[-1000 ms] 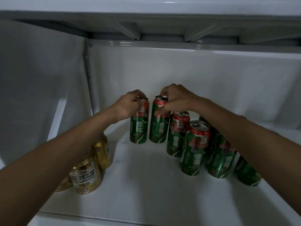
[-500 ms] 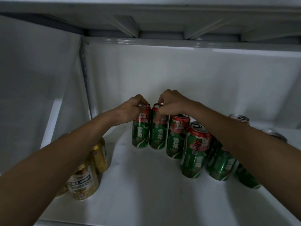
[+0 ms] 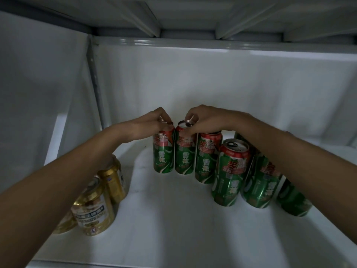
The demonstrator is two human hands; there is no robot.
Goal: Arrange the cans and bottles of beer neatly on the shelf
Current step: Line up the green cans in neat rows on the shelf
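Left hand [image 3: 152, 122] fingers curled down over the rim of the leftmost green can [image 3: 163, 151], pinching its top from above; right hand [image 3: 201, 120] does the same on the second green can [image 3: 184, 152], fingertips around the lid, pull tab possibly caught between them, too blurred to be sure. Both cans stand upright at frame centre, long axis vertical, straight below the fingers, side walls touching each other. Each hand has its own can; neither needs to cross over. Just right of the pair a third green can [image 3: 207, 157] stands in line, touching or nearly. From there the row bends toward the lower right: a nearer green can [image 3: 230, 173], then more green cans [image 3: 260, 182] partly hidden under the right forearm. Likely next move: nudge the held pair straight along the back wall [image 3: 212, 84], any shift being sideways or back, not a lift. Gold cans [image 3: 94, 211] clustered lower left, well apart from the green row, under the left forearm. All on the white shelf [image 3: 164, 219]
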